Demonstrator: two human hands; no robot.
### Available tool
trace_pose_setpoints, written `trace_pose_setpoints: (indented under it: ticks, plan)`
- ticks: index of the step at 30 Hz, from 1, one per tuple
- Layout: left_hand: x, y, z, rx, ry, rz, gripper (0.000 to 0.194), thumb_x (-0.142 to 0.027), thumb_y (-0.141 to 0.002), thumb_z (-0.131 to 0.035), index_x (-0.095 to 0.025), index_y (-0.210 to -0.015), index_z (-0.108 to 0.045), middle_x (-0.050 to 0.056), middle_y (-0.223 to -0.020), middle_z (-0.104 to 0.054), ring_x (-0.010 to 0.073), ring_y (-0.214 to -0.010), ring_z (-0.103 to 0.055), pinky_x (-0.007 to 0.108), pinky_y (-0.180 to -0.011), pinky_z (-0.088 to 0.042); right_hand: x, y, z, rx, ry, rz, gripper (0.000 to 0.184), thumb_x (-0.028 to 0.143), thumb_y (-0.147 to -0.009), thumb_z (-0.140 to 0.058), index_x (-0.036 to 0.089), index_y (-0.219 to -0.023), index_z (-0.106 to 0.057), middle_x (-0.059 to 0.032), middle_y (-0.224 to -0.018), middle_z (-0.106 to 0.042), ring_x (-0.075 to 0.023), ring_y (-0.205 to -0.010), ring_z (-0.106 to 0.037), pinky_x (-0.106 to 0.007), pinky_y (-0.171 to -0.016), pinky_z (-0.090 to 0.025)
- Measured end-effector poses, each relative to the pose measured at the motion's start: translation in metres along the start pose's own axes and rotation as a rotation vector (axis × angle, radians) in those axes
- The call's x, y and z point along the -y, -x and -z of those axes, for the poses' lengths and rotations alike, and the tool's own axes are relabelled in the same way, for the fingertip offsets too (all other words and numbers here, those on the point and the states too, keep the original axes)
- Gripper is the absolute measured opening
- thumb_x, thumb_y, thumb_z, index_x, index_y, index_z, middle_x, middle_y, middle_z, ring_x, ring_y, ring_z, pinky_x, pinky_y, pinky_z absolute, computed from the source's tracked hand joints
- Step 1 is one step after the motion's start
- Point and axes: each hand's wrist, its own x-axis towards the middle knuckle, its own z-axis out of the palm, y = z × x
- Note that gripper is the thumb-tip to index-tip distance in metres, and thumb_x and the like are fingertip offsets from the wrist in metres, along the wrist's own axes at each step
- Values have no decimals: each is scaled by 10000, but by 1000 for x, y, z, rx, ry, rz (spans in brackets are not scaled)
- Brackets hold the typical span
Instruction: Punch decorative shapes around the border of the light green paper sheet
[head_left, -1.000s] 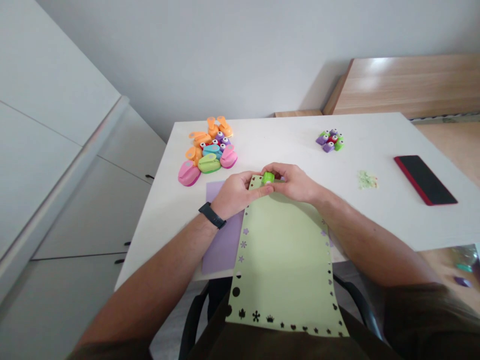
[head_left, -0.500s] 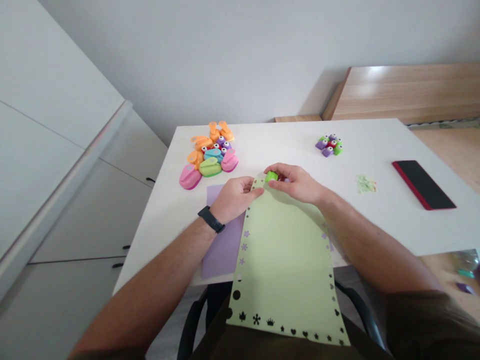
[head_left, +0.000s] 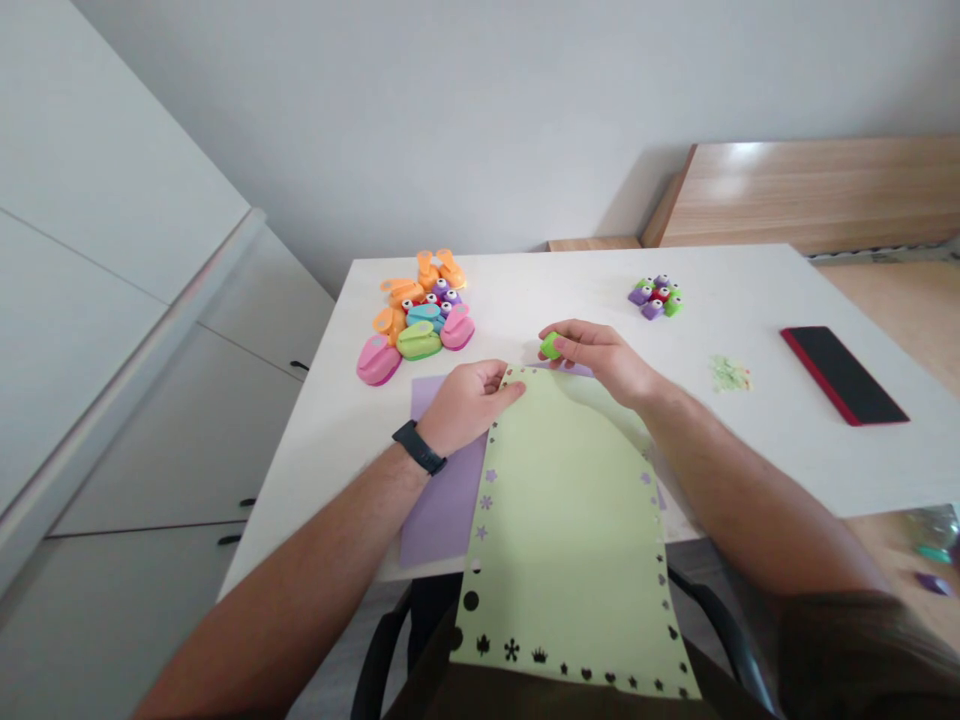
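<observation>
A sheet of light green paper (head_left: 570, 530) reaches from the table down over my lap, with small shapes punched along its left, right and near edges. My left hand (head_left: 471, 402) pinches its far left corner between thumb and fingers. Just beyond the sheet's far edge, my right hand (head_left: 596, 355) holds a small green paper punch (head_left: 551, 346), apart from the paper. Under the green sheet lies purple paper (head_left: 439, 510), showing mostly at the left.
Several large and small craft punches (head_left: 420, 341) are grouped at the table's far left. More small punches (head_left: 658, 297) stand at the back right. Paper cut-outs (head_left: 730, 374) lie nearer, beside a black tablet-like object with a red edge (head_left: 844, 375). White cabinets (head_left: 187, 420) stand left.
My right hand has drawn the green punch off the sheet's far edge and to the right. My left hand stays on the corner, and that far edge has come free of the punch.
</observation>
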Motion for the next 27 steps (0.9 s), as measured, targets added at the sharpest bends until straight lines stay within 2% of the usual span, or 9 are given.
trace_pose_setpoints:
  ticks: [3, 5, 12, 17, 27]
  plan:
    - [-4, 2, 2, -13, -84, -31, 246, -393, -898, -649, -150, -893, -685, 0, -766, -687, 133, -650, -596, 232, -549, -406, 1, 0, 2, -3, -18, 15, 283, 401, -915, -664, 181, -1089, -703, -55, -994, -703, -183, -862, -604, -331, -798, -442]
    - [-7, 3, 3, -5, -119, -49, 252, -388, -908, -641, -145, -904, -706, 2, -766, -694, 126, -638, -587, 234, -546, -407, 0, 0, 3, -4, -15, 20, 285, 397, -926, -652, 177, -1100, -705, -61, -998, -708, -186, -865, -610, -336, -799, -442]
    - [-16, 10, 3, 96, -29, -74, 239, -318, -872, -706, -163, -1040, -776, 62, -1040, -785, 187, -891, -730, 288, -811, -576, -2, -1, 4, -39, 17, 39, 284, 395, -924, -648, 181, -1104, -698, -55, -979, -706, -180, -832, -597, -328, -757, -440]
    - [-17, 12, 3, 139, -87, -69, 217, -315, -858, -724, -175, -1013, -784, 61, -1001, -788, 183, -837, -736, 295, -771, -593, -1, -1, 3, -49, 21, 32, 277, 384, -909, -659, 183, -1099, -683, -47, -969, -694, -169, -807, -581, -326, -750, -439]
    - [-23, 15, 5, 164, -235, -224, 132, -253, -828, -748, -183, -932, -789, 46, -942, -775, 161, -795, -689, 289, -744, -556, 5, 0, 1, -61, 32, 16, 284, 385, -896, -655, 180, -1091, -676, -48, -953, -689, -172, -791, -577, -334, -736, -440]
